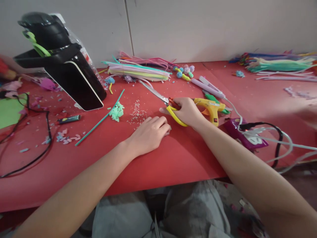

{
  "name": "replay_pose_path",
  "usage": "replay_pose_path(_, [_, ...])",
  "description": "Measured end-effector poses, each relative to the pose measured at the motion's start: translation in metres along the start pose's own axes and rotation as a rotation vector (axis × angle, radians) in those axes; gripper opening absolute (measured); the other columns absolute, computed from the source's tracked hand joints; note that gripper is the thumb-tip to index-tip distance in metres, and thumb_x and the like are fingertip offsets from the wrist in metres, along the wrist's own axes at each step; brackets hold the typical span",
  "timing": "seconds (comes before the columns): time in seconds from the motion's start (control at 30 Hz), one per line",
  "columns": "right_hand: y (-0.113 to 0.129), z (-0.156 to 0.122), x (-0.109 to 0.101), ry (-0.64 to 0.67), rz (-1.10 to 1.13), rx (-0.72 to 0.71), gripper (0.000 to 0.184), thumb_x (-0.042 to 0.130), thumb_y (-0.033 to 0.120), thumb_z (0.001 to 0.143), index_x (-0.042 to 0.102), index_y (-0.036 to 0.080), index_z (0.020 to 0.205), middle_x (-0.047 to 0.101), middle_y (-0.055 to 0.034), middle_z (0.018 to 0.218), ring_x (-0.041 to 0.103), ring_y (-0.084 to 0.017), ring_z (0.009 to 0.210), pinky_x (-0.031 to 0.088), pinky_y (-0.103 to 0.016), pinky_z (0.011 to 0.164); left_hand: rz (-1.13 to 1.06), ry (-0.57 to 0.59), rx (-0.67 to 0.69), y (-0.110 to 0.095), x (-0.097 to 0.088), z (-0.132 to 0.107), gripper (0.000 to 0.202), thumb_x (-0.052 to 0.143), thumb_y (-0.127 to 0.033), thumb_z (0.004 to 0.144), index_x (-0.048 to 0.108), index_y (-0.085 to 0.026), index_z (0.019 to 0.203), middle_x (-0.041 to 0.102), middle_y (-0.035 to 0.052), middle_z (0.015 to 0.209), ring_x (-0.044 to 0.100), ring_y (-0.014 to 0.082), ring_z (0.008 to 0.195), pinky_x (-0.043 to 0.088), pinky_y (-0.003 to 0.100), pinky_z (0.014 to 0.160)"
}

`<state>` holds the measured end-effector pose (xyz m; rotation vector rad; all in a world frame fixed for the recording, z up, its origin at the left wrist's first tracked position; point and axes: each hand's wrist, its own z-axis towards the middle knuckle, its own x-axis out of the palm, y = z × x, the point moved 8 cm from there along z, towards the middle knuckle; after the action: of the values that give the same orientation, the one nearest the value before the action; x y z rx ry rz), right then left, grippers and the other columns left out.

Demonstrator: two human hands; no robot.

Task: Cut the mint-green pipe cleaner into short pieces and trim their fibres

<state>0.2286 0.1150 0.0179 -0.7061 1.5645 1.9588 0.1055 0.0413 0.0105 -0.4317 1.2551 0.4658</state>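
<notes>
My right hand (187, 111) is closed round the yellow handles of a pair of scissors (158, 96), whose blades point up and left over the red table (173, 155). My left hand (150, 134) rests palm down on the table just left of the scissors, its fingers curled together; I cannot see anything under them. A yellow glue gun (211, 107) lies right behind my right hand. Small pale clippings (136, 114) are scattered in front of my left hand.
A black stand with a phone (74, 84) leans at the back left. Bundles of pipe cleaners (138, 70) lie at the back; more lie at the far right (277, 63). A purple power strip (244, 135) with cables sits right. A green pipe cleaner (100, 120) and black cord (47, 132) lie left.
</notes>
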Motion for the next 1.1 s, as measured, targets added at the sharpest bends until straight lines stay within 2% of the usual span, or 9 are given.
replay_pose_path(0.1, [0.001,-0.001,0.000,0.004,0.012,-0.003,0.059,0.079,0.060,0.068,0.036,0.021,0.061,0.028,0.0063,0.059,0.023,-0.009,0.060,0.018,-0.029,0.054,-0.178,-0.079,-0.053,0.010,-0.012,-0.001,0.016,0.050,-0.020,0.102,0.062,-0.015,0.093,0.064,0.0078,0.098,0.061,0.0214,0.090,0.048,0.037,0.081])
replay_pose_path(0.2, [0.001,-0.003,0.004,0.053,0.058,0.015,0.058,0.079,0.059,0.069,0.036,0.021,0.062,0.029,0.0060,0.060,0.025,-0.008,0.060,0.019,-0.028,0.052,-0.454,-0.252,-0.247,0.039,-0.029,-0.010,0.011,0.053,-0.020,0.101,0.058,-0.018,0.092,0.064,0.0045,0.095,0.063,0.0162,0.088,0.050,0.031,0.081])
replay_pose_path(0.27, [0.001,-0.006,0.009,0.116,0.115,0.044,0.056,0.081,0.057,0.068,0.039,0.021,0.063,0.031,0.0060,0.061,0.027,-0.008,0.058,0.020,-0.027,0.051,-0.608,-0.354,-0.365,0.059,-0.035,-0.020,0.009,0.055,-0.025,0.101,0.057,-0.020,0.095,0.065,0.0013,0.087,0.064,0.0133,0.078,0.051,0.028,0.071])
replay_pose_path(0.4, [0.010,-0.014,0.021,0.242,0.364,0.072,0.047,0.085,0.051,0.068,0.049,0.020,0.068,0.043,0.0054,0.060,0.039,-0.009,0.055,0.031,-0.026,0.049,-0.741,-0.450,-0.417,0.076,-0.038,-0.031,0.007,0.064,-0.025,0.095,0.059,-0.020,0.096,0.068,0.0007,0.087,0.067,0.0125,0.077,0.052,0.026,0.069])
replay_pose_path(0.47, [0.016,-0.017,0.024,0.265,0.518,0.080,0.044,0.086,0.048,0.068,0.052,0.020,0.071,0.050,0.0042,0.061,0.047,-0.010,0.056,0.039,-0.026,0.052,-0.740,-0.446,-0.398,0.075,-0.037,-0.031,0.008,0.066,-0.024,0.093,0.060,-0.020,0.096,0.069,0.0012,0.089,0.068,0.0133,0.081,0.053,0.026,0.071])
replay_pose_path(0.6, [0.024,-0.021,0.026,0.275,0.643,0.069,0.044,0.091,0.042,0.061,0.054,0.020,0.072,0.059,0.0016,0.065,0.057,-0.013,0.059,0.046,-0.027,0.055,-0.738,-0.383,-0.369,0.066,-0.034,-0.026,0.008,0.066,-0.025,0.094,0.060,-0.020,0.095,0.069,0.0017,0.089,0.069,0.0138,0.083,0.054,0.027,0.074])
replay_pose_path(0.87, [0.027,-0.023,0.028,0.276,0.677,0.088,0.042,0.091,0.039,0.061,0.055,0.020,0.073,0.063,0.0006,0.066,0.059,-0.014,0.060,0.047,-0.027,0.053,-0.720,-0.311,-0.342,0.060,-0.032,-0.023,0.005,0.063,-0.016,0.092,0.060,-0.019,0.096,0.071,0.0013,0.090,0.070,0.0128,0.084,0.054,0.025,0.074])
replay_pose_path(1.1, [0.029,-0.023,0.026,0.263,0.664,0.060,0.038,0.089,0.036,0.063,0.056,0.019,0.073,0.060,0.0027,0.064,0.055,-0.011,0.057,0.043,-0.026,0.052,-0.690,-0.292,-0.336,0.059,-0.032,-0.022,0.006,0.063,-0.016,0.093,0.060,-0.019,0.097,0.072,0.0018,0.092,0.070,0.0132,0.086,0.055,0.025,0.075])
